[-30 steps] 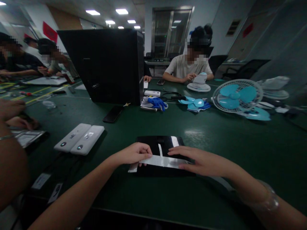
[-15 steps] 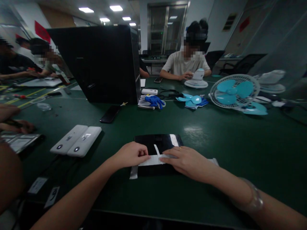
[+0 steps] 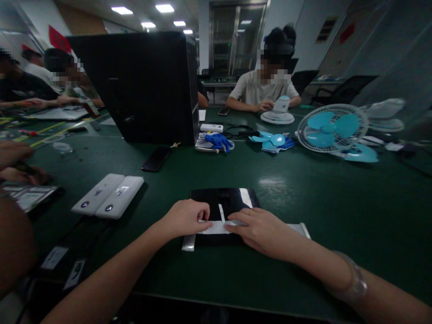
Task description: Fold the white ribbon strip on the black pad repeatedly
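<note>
A flat black panel (image 3: 209, 196) lies on the table in front of me, with a pale ruled strip (image 3: 216, 228) across it. My left hand (image 3: 188, 219) has its fingers curled, and its thumb and forefinger pinch the strip's left part. From the right, my right hand (image 3: 261, 229) grips the same strip between thumb and fingers, covering part of it. Between the hands a narrow white tab (image 3: 221, 213) sticks up from the strip. Silvery tape (image 3: 189, 243) shows at the panel's lower left, and a white piece (image 3: 299, 229) extends beyond my right wrist.
Two white power banks (image 3: 121, 195) with cables lie left, near a dark phone (image 3: 155, 159). A large black case (image 3: 135, 90) stands behind. Blue gloves (image 3: 218, 142), loose fan blades (image 3: 271, 141) and a fan (image 3: 332, 128) lie farther back. A co-worker (image 3: 261, 92) sits opposite.
Both hands stay at the strip with almost the same grip. My left thumb and forefinger have shifted slightly, and a silvery edge now shows between them. The view has moved a little.
</note>
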{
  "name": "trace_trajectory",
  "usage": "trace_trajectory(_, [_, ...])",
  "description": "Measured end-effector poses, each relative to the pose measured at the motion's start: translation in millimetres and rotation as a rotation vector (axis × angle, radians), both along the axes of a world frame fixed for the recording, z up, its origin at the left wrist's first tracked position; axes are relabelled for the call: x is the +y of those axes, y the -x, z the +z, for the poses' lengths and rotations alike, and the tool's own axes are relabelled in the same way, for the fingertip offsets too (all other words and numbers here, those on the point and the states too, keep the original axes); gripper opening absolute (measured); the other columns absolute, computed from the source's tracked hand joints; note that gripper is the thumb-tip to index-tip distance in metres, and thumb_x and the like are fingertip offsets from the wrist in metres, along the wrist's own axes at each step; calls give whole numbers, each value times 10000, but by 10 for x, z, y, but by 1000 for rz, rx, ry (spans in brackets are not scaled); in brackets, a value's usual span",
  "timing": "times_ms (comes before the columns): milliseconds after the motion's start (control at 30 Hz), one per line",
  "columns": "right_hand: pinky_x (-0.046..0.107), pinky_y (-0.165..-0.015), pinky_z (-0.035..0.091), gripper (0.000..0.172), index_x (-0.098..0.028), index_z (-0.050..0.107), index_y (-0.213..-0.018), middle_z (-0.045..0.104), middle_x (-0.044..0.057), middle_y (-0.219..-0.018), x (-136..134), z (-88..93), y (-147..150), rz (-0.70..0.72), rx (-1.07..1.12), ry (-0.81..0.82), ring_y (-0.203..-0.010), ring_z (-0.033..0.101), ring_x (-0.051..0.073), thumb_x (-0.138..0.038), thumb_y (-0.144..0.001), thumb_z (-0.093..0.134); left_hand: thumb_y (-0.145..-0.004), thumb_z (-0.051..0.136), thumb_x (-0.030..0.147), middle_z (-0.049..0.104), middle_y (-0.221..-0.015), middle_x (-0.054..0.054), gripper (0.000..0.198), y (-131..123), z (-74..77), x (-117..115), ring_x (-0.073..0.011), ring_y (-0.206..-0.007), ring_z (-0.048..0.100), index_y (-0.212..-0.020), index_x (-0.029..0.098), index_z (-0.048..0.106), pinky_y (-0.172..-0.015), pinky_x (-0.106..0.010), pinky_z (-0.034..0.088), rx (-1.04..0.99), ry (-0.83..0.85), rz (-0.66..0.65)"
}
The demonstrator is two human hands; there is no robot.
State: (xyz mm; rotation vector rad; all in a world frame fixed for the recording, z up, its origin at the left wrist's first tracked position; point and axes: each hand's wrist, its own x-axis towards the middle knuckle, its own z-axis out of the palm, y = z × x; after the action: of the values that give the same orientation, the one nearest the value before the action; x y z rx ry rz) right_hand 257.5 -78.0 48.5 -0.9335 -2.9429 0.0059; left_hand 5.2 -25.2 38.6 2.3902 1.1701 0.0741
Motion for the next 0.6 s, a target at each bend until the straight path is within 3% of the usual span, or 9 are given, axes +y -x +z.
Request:
trace_trajectory(200, [418,-904,430,375,-247,615,-1240,576,89,-1205,-17,70,60,-33,41,57,-1078,529,236,-340,-890,517,-773,630,444,604,-844,1,224,14,18,-14,-146,-685,521,-816,224,628,-549,-249,270,-15,-130,-46])
trace_trajectory(367, [435,-970,400,379,-247,609,-1245,549,89,-1267,-18,69,74,-28,79,82,-1150,503,242,-348,-888,531,-770,628,435,572,-679,21,228,39,-9,23,-127,-606,487,-748,208,613,-532,-242,264,-79,-41,-26])
trace_trajectory(467, [470,-1047,336,449,-241,558,-1301,466,91,-1396,8,58,34,-36,95,114,-1263,426,258,-405,-884,534,-806,580,475,531,-593,28,310,63,-83,97,-111,-540,455,-696,185,579,-511,-232,267,-226,35,88])
trace_trajectory(600, [514,-1102,255,731,-225,399,-1443,338,106,-1500,84,39,-48,-104,105,210,-1355,318,291,-564,-818,569,-848,502,508,464,-595,32,395,98,-204,232,-107,-556,435,-646,170,511,-510,-218,293,-503,117,289])
